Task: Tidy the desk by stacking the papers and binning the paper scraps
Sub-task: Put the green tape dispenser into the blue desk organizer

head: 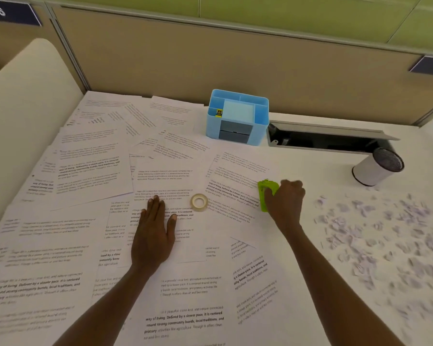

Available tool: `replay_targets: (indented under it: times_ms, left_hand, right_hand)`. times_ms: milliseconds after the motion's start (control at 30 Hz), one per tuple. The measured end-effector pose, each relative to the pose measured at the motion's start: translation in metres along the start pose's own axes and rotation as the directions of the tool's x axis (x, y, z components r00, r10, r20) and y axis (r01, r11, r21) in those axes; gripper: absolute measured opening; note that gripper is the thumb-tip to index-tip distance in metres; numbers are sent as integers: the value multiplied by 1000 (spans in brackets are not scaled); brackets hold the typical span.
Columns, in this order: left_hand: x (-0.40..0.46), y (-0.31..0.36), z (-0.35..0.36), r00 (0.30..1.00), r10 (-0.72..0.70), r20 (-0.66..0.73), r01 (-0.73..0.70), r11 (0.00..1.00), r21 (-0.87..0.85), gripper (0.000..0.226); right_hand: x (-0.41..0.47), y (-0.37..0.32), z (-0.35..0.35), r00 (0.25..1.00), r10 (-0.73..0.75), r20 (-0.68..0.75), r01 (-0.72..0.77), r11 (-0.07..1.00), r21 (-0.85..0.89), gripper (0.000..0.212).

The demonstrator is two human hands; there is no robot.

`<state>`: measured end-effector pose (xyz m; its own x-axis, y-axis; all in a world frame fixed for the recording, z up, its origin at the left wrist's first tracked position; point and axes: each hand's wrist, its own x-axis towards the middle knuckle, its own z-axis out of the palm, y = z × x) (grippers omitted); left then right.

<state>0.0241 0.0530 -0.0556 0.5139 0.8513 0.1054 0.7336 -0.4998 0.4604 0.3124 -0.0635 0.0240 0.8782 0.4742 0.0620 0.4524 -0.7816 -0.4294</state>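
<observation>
Right hand (284,203): fingers curled round a green stapler (266,194) lying on the sheets.
Left hand (154,231): flat, fingers straight, pressing the papers (185,295).
Papers: spread loose over the desk's left and middle.
Scraps (375,236): scattered right.
Advice: lift the stapler and the tape roll (199,202) clear before stacking.

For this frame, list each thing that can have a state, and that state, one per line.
left hand: flat, fingers straight, pressing on the papers
right hand: fingers curled round the green stapler
green stapler: gripped, on the papers
papers: scattered, overlapping, unstacked
paper scraps: strewn on the desk, not binned
tape roll: lying flat on the papers
blue organizer: upright
bin: upright, open-topped
</observation>
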Motion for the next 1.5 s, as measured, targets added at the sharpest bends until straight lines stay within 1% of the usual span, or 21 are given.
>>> replay_targets:
  times_ms: [100,167,233,300,467,567,667,800,933,1000,1067,1133,1267,1400,1500]
  left_hand:
    - [0,0,0,1000,7,-3,-7,1000,2,74]
    - [0,0,0,1000,8,-2,-8,1000,5,75]
    - [0,0,1,1000,8,-2,-8,1000,12,75]
    - [0,-1,2,1000,8,-7,-8,1000,9,74]
    - [1,-3,4,1000,15,-10,-15,1000,9,74]
    - [1,-3,4,1000,13,-14,-13,1000,12,74]
    - [0,-3,5,1000,18,-18,-18,1000,11,75]
    - [2,-5,7,1000,12,-8,-12,1000,14,75]
    - [2,-6,8,1000,15,-15,-14,1000,15,73]
    - [2,-6,8,1000,15,-20,-15,1000,12,74]
    - [2,-6,9,1000,11,-24,-10,1000,10,74]
    - [2,-5,8,999,10,-33,-9,1000,7,74]
    - [1,-4,8,999,13,-45,-13,1000,2,72]
    - [1,-5,8,999,16,-44,-16,1000,12,71]
    - [2,-4,7,999,12,-40,-12,1000,12,71]
  right_hand:
    - [-8,17,7,992,89,87,-85,995,-48,37]
    - [-9,23,11,984,123,128,-121,992,-29,33]
    - [-9,25,15,983,118,139,-119,993,1,30]
    - [-8,25,16,988,97,118,-104,993,57,27]
    - [-8,17,20,993,85,81,-104,956,275,18]
    - [-5,9,18,997,71,5,-69,942,329,18]
    - [11,-5,9,993,34,-110,9,929,370,19]
    - [45,-36,-17,968,-18,-251,125,899,419,20]
    - [87,-69,-42,947,-62,-316,219,844,489,20]
    - [109,-83,-49,938,-74,-339,235,855,463,17]
    - [129,-94,-53,942,-72,-329,223,865,450,16]
    - [147,-102,-54,954,-60,-294,192,874,446,17]
    - [176,-111,-47,966,-92,-240,173,923,343,21]
    - [191,-114,-33,982,-116,-148,153,949,276,24]
    - [198,-114,-23,989,-105,-104,128,961,246,22]
